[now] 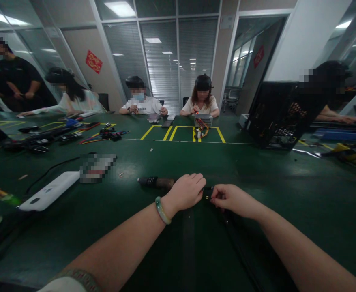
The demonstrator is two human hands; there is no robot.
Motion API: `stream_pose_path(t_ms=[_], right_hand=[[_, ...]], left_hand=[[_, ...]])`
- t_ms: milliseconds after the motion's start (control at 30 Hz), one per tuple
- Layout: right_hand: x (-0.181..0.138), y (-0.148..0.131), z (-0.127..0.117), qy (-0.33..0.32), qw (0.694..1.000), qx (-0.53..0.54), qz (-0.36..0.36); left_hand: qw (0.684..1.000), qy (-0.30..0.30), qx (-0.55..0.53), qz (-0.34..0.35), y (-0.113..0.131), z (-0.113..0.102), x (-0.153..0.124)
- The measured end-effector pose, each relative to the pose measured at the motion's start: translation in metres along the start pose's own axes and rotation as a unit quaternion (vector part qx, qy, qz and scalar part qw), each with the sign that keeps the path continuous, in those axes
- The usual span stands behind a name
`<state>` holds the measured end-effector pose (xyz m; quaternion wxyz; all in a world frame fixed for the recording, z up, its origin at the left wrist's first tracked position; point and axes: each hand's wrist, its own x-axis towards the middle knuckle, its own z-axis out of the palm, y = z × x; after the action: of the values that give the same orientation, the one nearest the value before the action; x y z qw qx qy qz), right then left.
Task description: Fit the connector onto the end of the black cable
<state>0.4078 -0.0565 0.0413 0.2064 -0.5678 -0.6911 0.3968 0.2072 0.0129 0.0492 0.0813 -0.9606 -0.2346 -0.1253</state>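
Note:
My left hand (pixel 186 190), with a green bangle on the wrist, is closed over a dark cylindrical tool (pixel 153 182) that lies on the green table (pixel 257 178). The tool's black end sticks out to the left of the hand. My right hand (pixel 231 198) is closed in a pinch on a small black part (pixel 207 194) at the tool's other end, right beside the left fingers. A dark cable (pixel 235 235) runs from under the right hand towards me.
A white device (pixel 48 191) lies at the left near a blurred patch. An open black computer case (pixel 275 113) stands at the right. Several seated people work at the far side, with cables (pixel 105 136) and a power supply (pixel 202 121) among yellow floor-tape marks.

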Motion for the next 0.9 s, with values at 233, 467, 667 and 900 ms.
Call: stream_pose_path(t_ms=[233, 467, 667, 900], right_hand=[[0.004, 0.008, -0.005, 0.07, 0.996, -0.043, 0.027], [0.002, 0.002, -0.009, 0.077, 0.992, -0.093, 0.028], [0.004, -0.001, -0.005, 0.103, 0.983, -0.147, 0.036], [0.005, 0.001, -0.005, 0.114, 0.977, -0.178, 0.009]], left_hand=[[0.998, 0.009, -0.062, 0.001, -0.003, -0.003, -0.005], [0.997, 0.01, -0.073, -0.009, -0.002, -0.001, -0.006], [0.997, 0.012, -0.067, -0.041, 0.003, 0.001, -0.006], [0.996, 0.027, -0.056, -0.062, 0.005, 0.008, -0.004]])
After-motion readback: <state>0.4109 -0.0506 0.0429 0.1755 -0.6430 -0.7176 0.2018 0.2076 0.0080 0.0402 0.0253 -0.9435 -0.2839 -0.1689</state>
